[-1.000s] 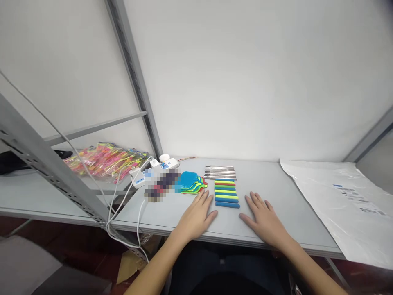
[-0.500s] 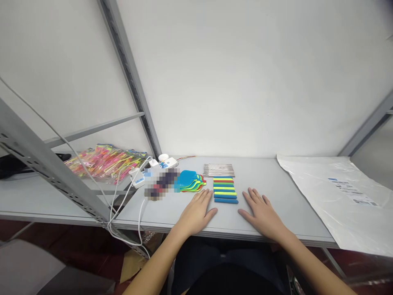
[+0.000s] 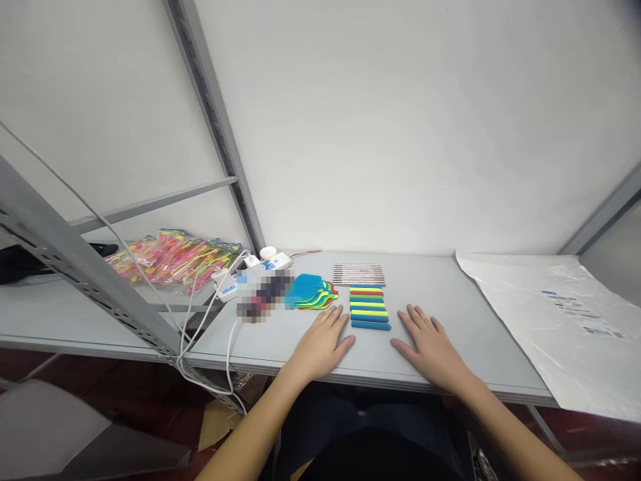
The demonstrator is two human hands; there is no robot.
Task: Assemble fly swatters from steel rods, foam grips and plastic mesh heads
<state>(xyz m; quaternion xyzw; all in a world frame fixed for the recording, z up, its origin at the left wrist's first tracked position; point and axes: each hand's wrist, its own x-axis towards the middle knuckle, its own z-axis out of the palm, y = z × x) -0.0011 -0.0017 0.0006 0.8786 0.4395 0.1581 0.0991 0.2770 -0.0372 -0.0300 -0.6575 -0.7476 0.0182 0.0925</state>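
- I see one long, pale-grey flat table [image 3: 431, 280]; clock directions run from the tubes.
- One crinkled white plastic sheet [image 3: 541, 347] covers three o'clock.
- A slotted grey metal post [image 3: 75, 254] crosses my view at nine.
- Beyond it, near ten, lies a heap of clear bags with pink-yellow contents [image 3: 173, 260].
- Two bare hands: left hand [image 3: 323, 342] at eight, right hand [image 3: 428, 344] at four, fingers extended, slightly spread, holding nothing.
- White plastic power sockets [image 3: 283, 261], ten o'clock, partly pixelated.
- One stack of blue, green and red perforated paddles [image 3: 306, 288], ten o'clock, near the left fingertips.
- Slim silvery metal rods [image 3: 359, 274], twelve o'clock, too tight to count.
- Coloured round tubes [image 3: 369, 309], three yellow, one red, several blue, between both hands' fingers, apart from the right.
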